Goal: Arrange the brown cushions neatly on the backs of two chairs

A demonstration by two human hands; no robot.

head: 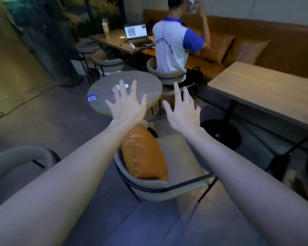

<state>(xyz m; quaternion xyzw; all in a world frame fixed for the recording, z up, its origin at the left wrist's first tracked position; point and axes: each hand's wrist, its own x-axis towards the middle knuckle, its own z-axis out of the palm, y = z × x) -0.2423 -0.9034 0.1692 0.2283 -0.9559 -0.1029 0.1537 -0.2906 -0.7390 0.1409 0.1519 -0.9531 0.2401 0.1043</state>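
A brown leather cushion (144, 157) leans against the curved back of a beige chair (178, 155) just below my arms. My left hand (126, 103) is stretched out flat above the round table, fingers spread, holding nothing, with a ring on one finger. My right hand (181, 112) is beside it, also spread and empty, above the gap between the round table and the chair. Both hands are well above and beyond the cushion. The curved back of a second beige chair (16, 158) shows at the lower left, with no cushion visible on it.
A round table (148, 86) with a small white object and a blue card stands ahead. A person sits on a chair behind it at a table with a laptop. A long wooden table (267, 91) is on the right, and a brown bench with cushions (245, 50) lines the wall.
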